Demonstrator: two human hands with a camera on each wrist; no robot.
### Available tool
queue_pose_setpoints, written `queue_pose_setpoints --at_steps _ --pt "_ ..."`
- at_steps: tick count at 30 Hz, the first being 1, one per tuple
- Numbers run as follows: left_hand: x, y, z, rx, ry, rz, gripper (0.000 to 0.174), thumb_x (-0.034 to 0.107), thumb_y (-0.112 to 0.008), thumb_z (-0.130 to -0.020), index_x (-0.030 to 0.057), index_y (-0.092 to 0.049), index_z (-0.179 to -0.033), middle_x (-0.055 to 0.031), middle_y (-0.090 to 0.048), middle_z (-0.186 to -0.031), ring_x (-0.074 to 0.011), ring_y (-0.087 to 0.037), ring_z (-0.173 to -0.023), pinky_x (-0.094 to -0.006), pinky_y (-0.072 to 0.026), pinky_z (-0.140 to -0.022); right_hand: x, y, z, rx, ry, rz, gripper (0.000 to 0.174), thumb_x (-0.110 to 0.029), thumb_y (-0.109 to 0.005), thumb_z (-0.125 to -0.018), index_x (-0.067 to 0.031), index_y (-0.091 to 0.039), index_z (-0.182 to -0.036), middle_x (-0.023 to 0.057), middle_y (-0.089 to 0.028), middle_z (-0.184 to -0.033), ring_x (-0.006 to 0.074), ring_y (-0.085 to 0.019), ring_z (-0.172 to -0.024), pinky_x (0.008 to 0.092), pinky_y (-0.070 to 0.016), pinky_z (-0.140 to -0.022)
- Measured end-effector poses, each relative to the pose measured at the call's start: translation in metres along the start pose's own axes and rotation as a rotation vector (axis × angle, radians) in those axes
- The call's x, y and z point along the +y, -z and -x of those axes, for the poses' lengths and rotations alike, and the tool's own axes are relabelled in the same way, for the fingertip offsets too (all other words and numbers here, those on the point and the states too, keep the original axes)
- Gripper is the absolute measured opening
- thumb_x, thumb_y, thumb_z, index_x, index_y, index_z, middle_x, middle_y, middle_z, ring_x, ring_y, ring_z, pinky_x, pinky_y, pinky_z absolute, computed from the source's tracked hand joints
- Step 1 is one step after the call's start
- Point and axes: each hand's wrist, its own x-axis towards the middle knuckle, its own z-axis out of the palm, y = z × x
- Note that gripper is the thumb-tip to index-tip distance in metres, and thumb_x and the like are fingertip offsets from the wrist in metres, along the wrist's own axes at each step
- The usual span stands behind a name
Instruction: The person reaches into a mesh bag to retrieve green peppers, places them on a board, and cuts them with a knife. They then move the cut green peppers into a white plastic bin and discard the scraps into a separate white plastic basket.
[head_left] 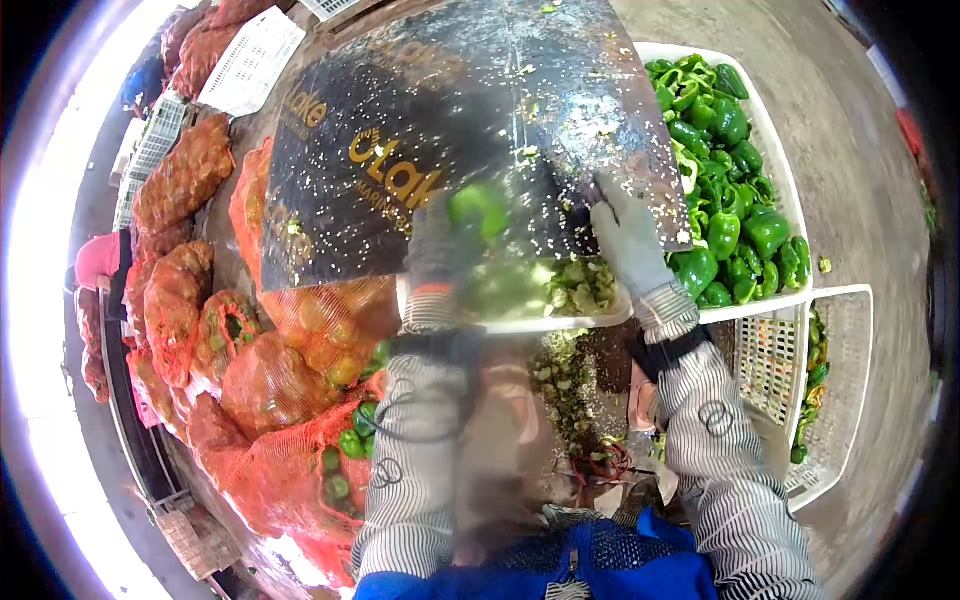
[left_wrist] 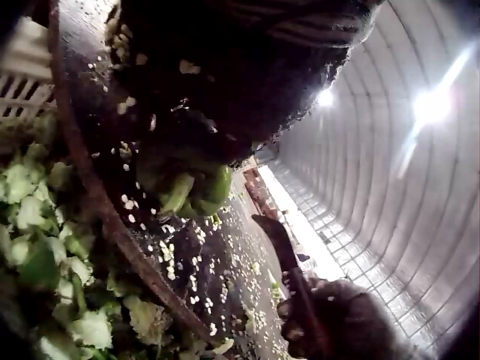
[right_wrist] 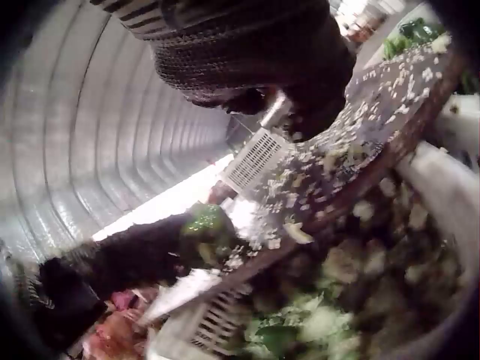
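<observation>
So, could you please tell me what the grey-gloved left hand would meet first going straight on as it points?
The left hand would probably meet the seed-strewn, yellow-lettered, flat black board first, though depth is unclear.

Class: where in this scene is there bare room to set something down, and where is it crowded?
The floor right of the pepper crate looks bare, one scrap aside. Crowded: the crate, heaped with peppers; the left side, packed with sacks; the board, littered throughout.
</observation>
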Motion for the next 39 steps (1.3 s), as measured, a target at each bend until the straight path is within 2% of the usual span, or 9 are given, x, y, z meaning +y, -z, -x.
queue_pose_setpoints --at_steps 3,9,15,20,22,25,29,34,39 --pt "-0.014 -0.013 -0.004 0.073 -0.184 0.155 0.057 0.045 -0.049 -0.097 0.0085 -0.045 -0.141 -0.0211 -0.05 -0.137 -0.0368 -0.046 -0.129 -0.043 -0.0361 -0.109 -0.029 0.002 0.03 -0.229 -0.209 -0.264 0.065 -0.03 -0.058 -0.095 0.0006 -0.034 -0.147 0.026 -0.048 -0.14 0.0355 -0.048 -0.131 0.0398 -0.036 -0.111" --pt "-0.064 -0.056 -0.024 0.456 -0.733 -0.219 0.042 0.025 -0.047 -0.099 0.0017 -0.049 -0.134 -0.0216 -0.05 -0.135 -0.0367 -0.049 -0.123 -0.0421 -0.0378 -0.107 -0.039 -0.035 0.057 -0.2 -0.011 -0.409 0.037 -0.03 -0.059 -0.094 0.004 -0.056 -0.106 0.0184 -0.063 -0.082 0.0274 -0.063 -0.072 0.041 -0.049 -0.069" --pt "-0.003 -0.036 0.014 0.161 -0.131 0.795 0.044 0.03 -0.043 -0.103 0.001 -0.049 -0.136 -0.0199 -0.053 -0.131 -0.0317 -0.055 -0.116 -0.0389 -0.0437 -0.1 -0.048 -0.059 0.055 -0.205 0.063 -0.04 0.027 -0.023 -0.054 -0.096 0.0018 -0.044 -0.1 0.0202 -0.06 -0.075 0.0349 -0.062 -0.07 0.0454 -0.0494 -0.068" --pt "-0.016 -0.057 0.002 0.361 -0.266 0.468 0.044 0.03 -0.042 -0.103 0.0004 -0.051 -0.134 -0.0197 -0.054 -0.129 -0.033 -0.053 -0.117 -0.0397 -0.0423 -0.102 -0.054 -0.06 0.047 -0.204 0.053 0.127 0.025 -0.017 -0.057 -0.093 0.0027 -0.044 -0.103 0.0201 -0.065 -0.082 0.0348 -0.067 -0.079 0.0412 -0.0539 -0.071" --pt "0.007 -0.037 0.019 -0.015 0.089 1.464 0.045 0.03 -0.04 -0.103 0.0 -0.047 -0.136 -0.0212 -0.051 -0.132 -0.0349 -0.05 -0.119 -0.0405 -0.0393 -0.105 -0.067 -0.05 0.043 -0.286 0.035 0.224 0.025 -0.015 -0.056 -0.093 0.0033 -0.045 -0.105 0.0207 -0.066 -0.084 0.0341 -0.068 -0.082 0.0401 -0.0553 -0.073" --pt "-0.036 -0.065 -0.014 0.415 -0.393 0.213 0.048 0.03 -0.038 -0.103 -0.0005 -0.04 -0.14 -0.0231 -0.046 -0.137 -0.0364 -0.045 -0.125 -0.0404 -0.0349 -0.11 -0.072 -0.056 0.027 -0.338 0.036 0.333 0.024 -0.013 -0.054 -0.095 0.0044 -0.046 -0.11 0.0217 -0.067 -0.088 0.0327 -0.07 -0.086 0.0391 -0.0574 -0.075" --pt "0.004 -0.051 0.019 0.184 0.119 0.404 0.057 0.036 -0.04 -0.102 -0.0014 -0.033 -0.145 -0.0239 -0.039 -0.145 -0.0359 -0.037 -0.136 -0.0389 -0.029 -0.115 -0.071 -0.055 0.026 -0.374 0.016 0.302 0.024 -0.012 -0.049 -0.097 0.0062 -0.047 -0.112 0.0226 -0.068 -0.093 0.0315 -0.07 -0.086 0.0395 -0.0586 -0.073" --pt "0.001 -0.04 0.031 0.342 -0.409 -0.062 0.058 0.036 -0.044 -0.102 0.0005 -0.033 -0.147 -0.0226 -0.038 -0.147 -0.0336 -0.039 -0.135 -0.0385 -0.031 -0.114 -0.058 -0.06 0.051 -0.327 -0.039 0.266 0.026 -0.014 -0.053 -0.095 0.0032 -0.044 -0.112 0.0196 -0.066 -0.084 0.0333 -0.068 -0.08 0.0407 -0.0558 -0.071" --pt "0.027 -0.013 0.047 0.148 -0.292 0.208 0.062 0.04 -0.045 -0.101 0.0014 -0.032 -0.147 -0.0218 -0.04 -0.146 -0.0334 -0.042 -0.134 -0.038 -0.0362 -0.111 -0.011 -0.049 0.102 -0.228 0.063 0.044 0.03 -0.019 -0.057 -0.094 0.0 -0.043 -0.112 0.0204 -0.065 -0.082 0.036 -0.067 -0.079 0.044 -0.0541 -0.069"
